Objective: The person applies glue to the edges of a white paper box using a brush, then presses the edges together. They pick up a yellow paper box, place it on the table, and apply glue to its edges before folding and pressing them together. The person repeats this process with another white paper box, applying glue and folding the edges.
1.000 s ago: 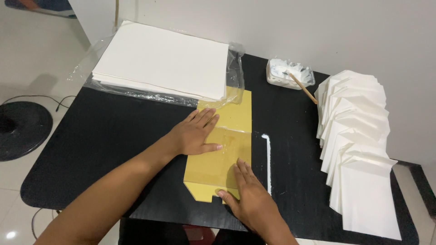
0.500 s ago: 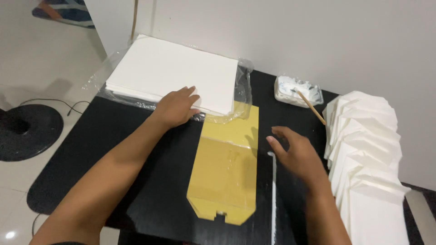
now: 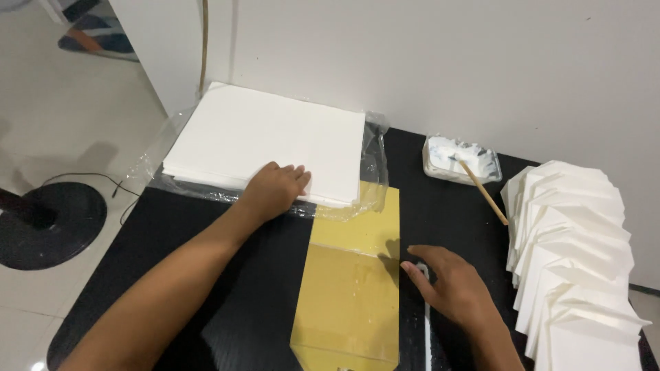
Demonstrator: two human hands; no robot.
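My left hand rests with fingers spread on the near right corner of a stack of white paper sheets lying on clear plastic wrap. My right hand lies flat on the black table, fingertips at the right edge of a yellow template sheet and over a thin white strip. The yellow sheet lies flat between my hands, its surface glossy. Neither hand grips anything.
A small white tray of white paste with a wooden stick stands at the back of the black table. A fanned pile of folded white paper bags fills the right side. A black round stand base is on the floor at left.
My left hand left the yellow sheet and moved up onto the white paper stack. My right hand went from the sheet's lower edge to its right edge, by the white strip.
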